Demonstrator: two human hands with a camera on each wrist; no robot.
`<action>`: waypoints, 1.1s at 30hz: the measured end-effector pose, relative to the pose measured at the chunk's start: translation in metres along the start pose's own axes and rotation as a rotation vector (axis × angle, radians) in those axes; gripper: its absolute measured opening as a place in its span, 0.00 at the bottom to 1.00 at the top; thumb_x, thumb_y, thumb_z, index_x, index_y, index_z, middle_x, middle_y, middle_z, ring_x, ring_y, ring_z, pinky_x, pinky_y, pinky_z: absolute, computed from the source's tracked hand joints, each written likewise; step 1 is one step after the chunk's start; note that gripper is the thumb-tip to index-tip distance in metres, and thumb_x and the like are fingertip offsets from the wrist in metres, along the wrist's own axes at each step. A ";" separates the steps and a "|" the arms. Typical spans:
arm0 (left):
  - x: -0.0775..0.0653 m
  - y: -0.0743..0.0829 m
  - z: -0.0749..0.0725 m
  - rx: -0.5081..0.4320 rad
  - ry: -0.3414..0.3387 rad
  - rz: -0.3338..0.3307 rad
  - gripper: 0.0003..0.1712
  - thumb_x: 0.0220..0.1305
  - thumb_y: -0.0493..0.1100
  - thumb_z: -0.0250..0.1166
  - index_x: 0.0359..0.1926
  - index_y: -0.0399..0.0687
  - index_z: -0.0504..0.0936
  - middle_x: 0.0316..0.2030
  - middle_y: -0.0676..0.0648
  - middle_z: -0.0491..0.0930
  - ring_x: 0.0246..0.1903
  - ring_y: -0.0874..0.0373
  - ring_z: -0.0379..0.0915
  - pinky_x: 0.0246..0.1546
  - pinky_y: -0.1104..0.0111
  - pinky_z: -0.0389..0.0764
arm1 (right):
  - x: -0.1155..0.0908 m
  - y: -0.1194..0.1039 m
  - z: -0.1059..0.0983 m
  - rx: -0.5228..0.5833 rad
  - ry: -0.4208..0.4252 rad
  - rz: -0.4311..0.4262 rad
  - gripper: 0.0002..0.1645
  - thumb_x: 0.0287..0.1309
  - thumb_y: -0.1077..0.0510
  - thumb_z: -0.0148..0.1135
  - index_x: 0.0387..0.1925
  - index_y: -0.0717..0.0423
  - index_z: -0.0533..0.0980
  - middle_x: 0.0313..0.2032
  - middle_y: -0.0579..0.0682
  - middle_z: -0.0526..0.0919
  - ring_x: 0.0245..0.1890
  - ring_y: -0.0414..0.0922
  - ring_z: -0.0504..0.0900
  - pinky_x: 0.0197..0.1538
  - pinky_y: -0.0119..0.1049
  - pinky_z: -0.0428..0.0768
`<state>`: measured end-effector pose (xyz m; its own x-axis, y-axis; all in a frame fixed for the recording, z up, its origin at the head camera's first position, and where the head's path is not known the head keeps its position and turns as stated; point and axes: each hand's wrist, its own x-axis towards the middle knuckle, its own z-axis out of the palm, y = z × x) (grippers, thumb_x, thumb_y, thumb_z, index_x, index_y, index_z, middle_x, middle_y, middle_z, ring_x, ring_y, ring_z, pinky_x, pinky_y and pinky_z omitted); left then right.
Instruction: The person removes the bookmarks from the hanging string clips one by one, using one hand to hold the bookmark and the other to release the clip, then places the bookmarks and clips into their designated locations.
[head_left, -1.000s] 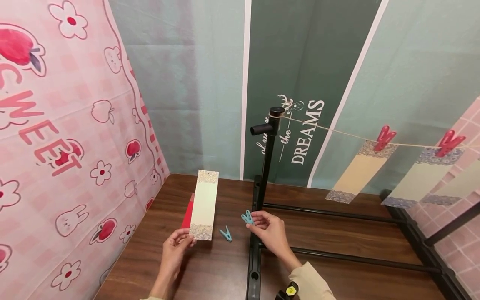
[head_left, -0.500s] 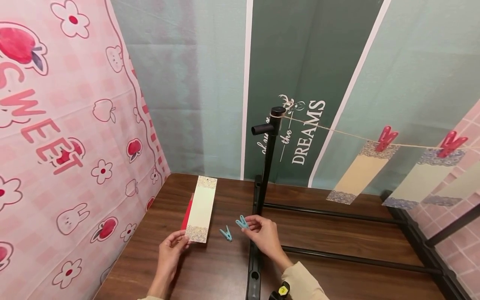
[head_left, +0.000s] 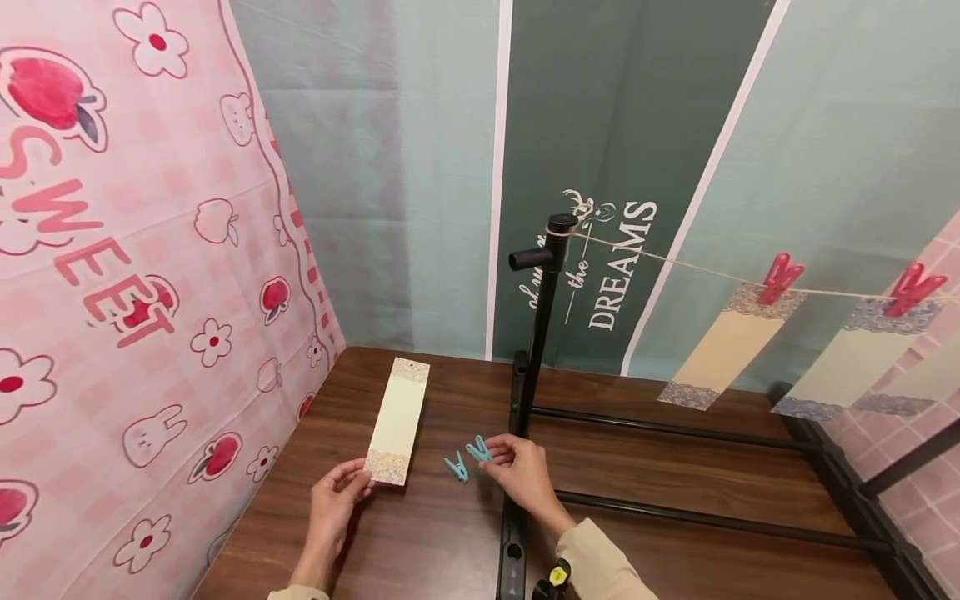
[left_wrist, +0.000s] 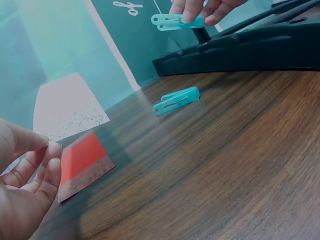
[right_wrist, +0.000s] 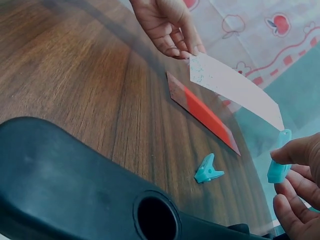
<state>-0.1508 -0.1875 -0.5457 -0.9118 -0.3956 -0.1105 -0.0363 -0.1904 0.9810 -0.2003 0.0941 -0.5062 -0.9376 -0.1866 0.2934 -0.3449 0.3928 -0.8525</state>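
My left hand pinches the near left corner of a cream bookmark card with patterned bands at both ends, held above the table. A red card lies on the wood beneath it, seen in both wrist views and hidden under the cream card in the head view. Between thumb and fingers, my right hand pinches a light blue clothespin near the stand's upright. A second blue clothespin lies on the table just left of it, also visible in the left wrist view.
A black stand's upright rises beside my right hand, its base bar on the brown table. From it a string runs right, where red clothespins hold patterned cards. Patterned cloths hang behind and at left.
My left hand has lowered the cream card and shifted slightly left, covering the red card in the head view. My right hand has moved left and down with its clothespin, closer to the loose one.
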 end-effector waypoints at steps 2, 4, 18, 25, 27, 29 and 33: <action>0.002 -0.001 0.000 0.007 0.006 -0.003 0.15 0.60 0.25 0.63 0.48 0.19 0.75 0.31 0.41 0.81 0.26 0.59 0.80 0.31 0.68 0.84 | 0.001 0.002 0.001 -0.009 -0.003 -0.004 0.13 0.44 0.70 0.74 0.36 0.64 0.82 0.29 0.51 0.84 0.28 0.40 0.82 0.32 0.29 0.82; 0.003 -0.003 -0.001 0.019 0.013 0.001 0.15 0.60 0.24 0.63 0.48 0.19 0.75 0.31 0.40 0.81 0.26 0.59 0.80 0.31 0.69 0.83 | 0.002 0.003 0.003 -0.018 -0.008 -0.006 0.13 0.45 0.69 0.74 0.35 0.64 0.82 0.29 0.51 0.84 0.28 0.40 0.82 0.32 0.29 0.82; 0.008 -0.007 -0.010 0.095 0.021 0.026 0.17 0.60 0.24 0.63 0.49 0.16 0.74 0.30 0.41 0.81 0.25 0.60 0.80 0.30 0.71 0.83 | 0.002 0.008 0.014 -0.075 0.008 0.046 0.13 0.44 0.68 0.75 0.34 0.66 0.81 0.29 0.53 0.84 0.27 0.41 0.83 0.31 0.30 0.82; 0.010 -0.006 -0.010 0.127 0.031 0.020 0.16 0.60 0.25 0.62 0.48 0.17 0.75 0.29 0.42 0.80 0.25 0.61 0.80 0.29 0.71 0.83 | 0.004 0.015 0.019 -0.108 0.012 0.051 0.13 0.43 0.68 0.75 0.33 0.66 0.81 0.27 0.52 0.83 0.25 0.41 0.82 0.30 0.32 0.82; 0.011 -0.006 -0.010 0.133 0.034 0.020 0.16 0.60 0.24 0.62 0.48 0.17 0.75 0.29 0.42 0.80 0.25 0.61 0.80 0.29 0.71 0.83 | 0.006 0.018 0.021 -0.119 0.013 0.049 0.12 0.43 0.68 0.75 0.32 0.66 0.81 0.27 0.51 0.83 0.25 0.40 0.82 0.30 0.31 0.82; 0.011 -0.007 -0.011 0.138 0.039 0.019 0.16 0.60 0.24 0.62 0.48 0.17 0.75 0.29 0.42 0.80 0.25 0.61 0.80 0.29 0.71 0.83 | 0.007 0.021 0.023 -0.134 0.011 0.038 0.12 0.43 0.68 0.75 0.32 0.66 0.81 0.27 0.51 0.83 0.25 0.39 0.82 0.30 0.30 0.81; 0.013 -0.009 -0.013 0.145 0.050 0.015 0.16 0.60 0.24 0.63 0.48 0.17 0.75 0.29 0.42 0.81 0.24 0.61 0.80 0.29 0.71 0.83 | 0.008 0.023 0.028 -0.161 0.009 0.020 0.12 0.43 0.69 0.75 0.31 0.66 0.80 0.26 0.50 0.83 0.25 0.38 0.81 0.29 0.29 0.80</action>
<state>-0.1567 -0.2026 -0.5576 -0.8912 -0.4424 -0.0999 -0.0849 -0.0538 0.9949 -0.2146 0.0763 -0.5355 -0.9443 -0.1695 0.2819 -0.3284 0.5357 -0.7779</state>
